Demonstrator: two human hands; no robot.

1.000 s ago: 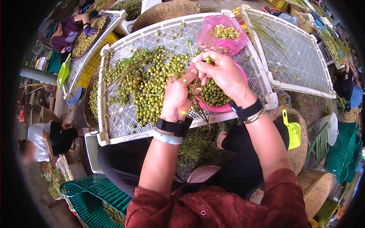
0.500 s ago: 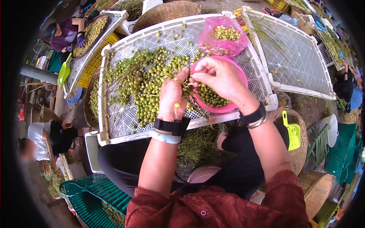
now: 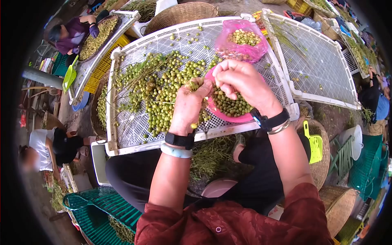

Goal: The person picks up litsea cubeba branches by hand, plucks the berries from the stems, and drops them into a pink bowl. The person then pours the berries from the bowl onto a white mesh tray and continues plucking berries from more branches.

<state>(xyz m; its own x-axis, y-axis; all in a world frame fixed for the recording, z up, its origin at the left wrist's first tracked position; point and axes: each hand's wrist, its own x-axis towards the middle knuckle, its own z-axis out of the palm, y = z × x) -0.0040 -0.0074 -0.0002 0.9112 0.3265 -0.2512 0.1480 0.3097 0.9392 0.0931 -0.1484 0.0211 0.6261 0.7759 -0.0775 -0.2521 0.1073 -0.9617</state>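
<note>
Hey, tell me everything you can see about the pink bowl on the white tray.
The pink bowl is round and looks like plastic. It sits upright on the white perforated tray, near the edge closest to the person, and holds many small round green fruits. The right hand hangs over it, hiding part of its rim; the left hand is at its left side, though whether they touch is unclear.

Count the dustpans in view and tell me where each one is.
2: a green dustpan at upper left and a yellow-green dustpan at middle right. More may be hidden in the clutter.
</note>
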